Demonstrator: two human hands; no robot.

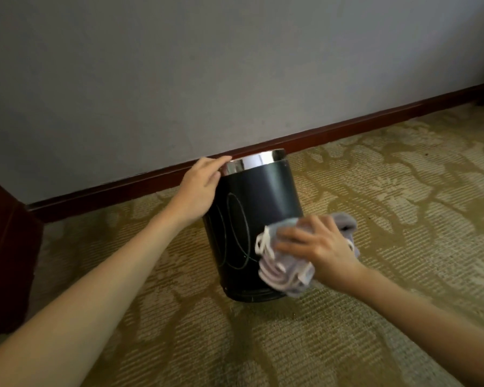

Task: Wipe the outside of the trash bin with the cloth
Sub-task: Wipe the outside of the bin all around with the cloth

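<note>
A black round trash bin [259,196] with a shiny chrome rim [252,163] stands on the carpet near the wall, tilted slightly. Pale oval lines mark its side. My left hand [200,188] grips the bin at the upper left, fingers resting on the chrome rim. My right hand [316,245] presses a bunched grey cloth [280,268] with white edging against the bin's lower right side. Part of the cloth sticks out behind that hand.
Patterned olive and beige carpet [389,208] covers the floor. A grey wall [207,79] with a dark red-brown baseboard [347,125] runs just behind the bin. Dark wooden furniture [3,247] stands at the left edge.
</note>
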